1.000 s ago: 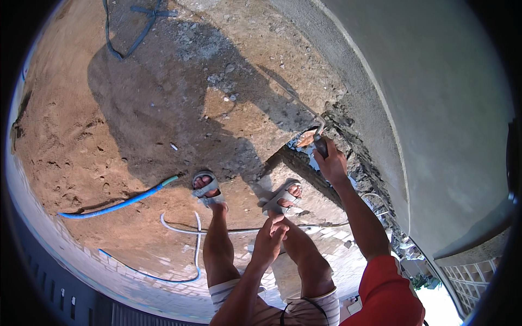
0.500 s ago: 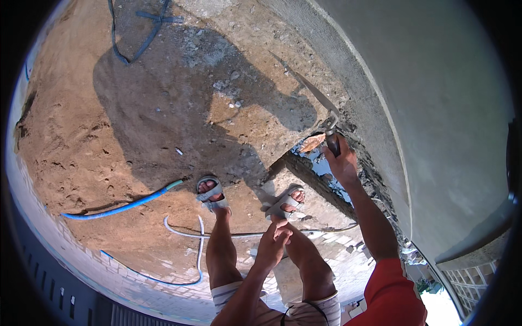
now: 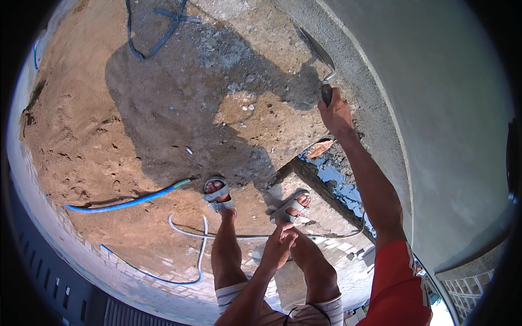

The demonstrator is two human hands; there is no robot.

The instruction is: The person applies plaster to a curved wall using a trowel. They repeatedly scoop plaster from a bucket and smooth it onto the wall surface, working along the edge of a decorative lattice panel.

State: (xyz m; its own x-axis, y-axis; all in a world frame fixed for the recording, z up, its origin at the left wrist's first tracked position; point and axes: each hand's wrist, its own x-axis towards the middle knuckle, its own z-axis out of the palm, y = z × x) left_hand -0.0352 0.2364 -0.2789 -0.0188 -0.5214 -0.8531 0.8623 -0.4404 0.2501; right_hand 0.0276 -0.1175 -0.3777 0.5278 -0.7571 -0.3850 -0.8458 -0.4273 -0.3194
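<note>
My right hand (image 3: 335, 111) grips the dark handle of a metal trowel (image 3: 318, 48), its blade over rough ground beside the concrete strip (image 3: 360, 68). Below that hand, a narrow pit (image 3: 338, 180) along the wall base holds water, with a brown leaf-like piece (image 3: 319, 149) at its upper end. My left hand (image 3: 280, 244) is closed in front of my right knee; whether anything is in its curled fingers I cannot make out. My sandalled feet stand on sandy ground left of the pit.
A smooth grey wall (image 3: 440, 136) rises on the right. A blue hose (image 3: 125, 204) and a thin pale hose (image 3: 205, 244) lie on the sand (image 3: 70, 136), with a dark looped strap (image 3: 149, 46) farther up. Pale paving and a dark slatted structure (image 3: 49, 271) curve along the lower left.
My right hand has moved upward with the trowel, away from the water-filled pit to beside the concrete strip. My left hand stays closed near my knee.
</note>
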